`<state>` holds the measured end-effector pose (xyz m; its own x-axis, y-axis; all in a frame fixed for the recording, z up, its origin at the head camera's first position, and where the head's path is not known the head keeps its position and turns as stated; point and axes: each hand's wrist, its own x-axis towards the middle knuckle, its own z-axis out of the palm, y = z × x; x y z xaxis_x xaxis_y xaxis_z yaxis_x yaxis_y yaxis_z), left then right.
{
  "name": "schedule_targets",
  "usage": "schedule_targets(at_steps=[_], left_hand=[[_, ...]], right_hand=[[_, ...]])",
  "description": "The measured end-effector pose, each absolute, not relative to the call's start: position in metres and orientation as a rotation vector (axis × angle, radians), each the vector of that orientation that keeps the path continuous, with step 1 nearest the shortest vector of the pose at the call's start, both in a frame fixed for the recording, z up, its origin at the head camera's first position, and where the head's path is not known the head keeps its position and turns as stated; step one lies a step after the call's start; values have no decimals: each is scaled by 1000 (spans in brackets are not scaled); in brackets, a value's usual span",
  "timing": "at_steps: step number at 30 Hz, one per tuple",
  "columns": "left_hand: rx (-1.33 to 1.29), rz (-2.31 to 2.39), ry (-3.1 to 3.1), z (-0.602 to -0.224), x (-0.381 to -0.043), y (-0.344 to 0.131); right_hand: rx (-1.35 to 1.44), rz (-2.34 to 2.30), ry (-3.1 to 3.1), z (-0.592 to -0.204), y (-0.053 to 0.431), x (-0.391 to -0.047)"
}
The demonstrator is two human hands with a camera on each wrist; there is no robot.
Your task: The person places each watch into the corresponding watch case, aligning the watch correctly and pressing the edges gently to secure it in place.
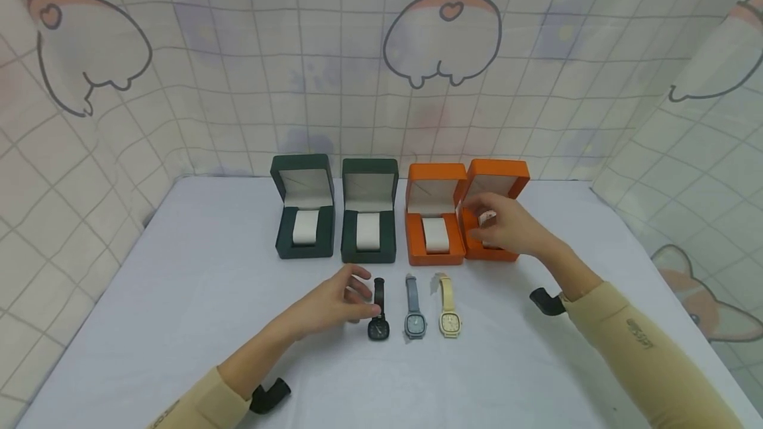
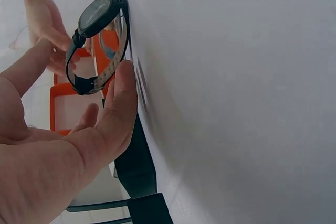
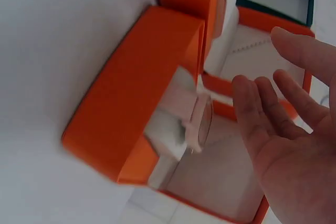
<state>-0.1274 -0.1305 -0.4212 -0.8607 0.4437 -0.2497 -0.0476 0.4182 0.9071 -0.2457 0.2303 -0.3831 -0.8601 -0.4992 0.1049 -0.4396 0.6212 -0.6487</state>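
Head view: left hand (image 1: 330, 302), fingers apart, should pinch the black watch (image 1: 378, 330) by its strap (image 1: 379, 291); right hand (image 1: 505, 221), farther, is likewise apart.

Pale pink watch (image 3: 197, 124) on white cushion (image 3: 164, 132), open orange box (image 3: 134, 93), extended fingers (image 3: 249, 111) near it

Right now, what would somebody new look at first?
Probably the two dark green boxes and two orange boxes, open in a row across the head view. In front lie a black watch, a blue watch and a yellow watch. A pale pink watch sits in the rightmost orange box, by the right hand.
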Motion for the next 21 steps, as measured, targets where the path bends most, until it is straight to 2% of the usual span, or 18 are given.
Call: schedule_targets(at_steps=[21], left_hand=[[434,1435,2105,-422,-122,-131]], right_hand=[[-768,-735,2735,-397,180,-257]])
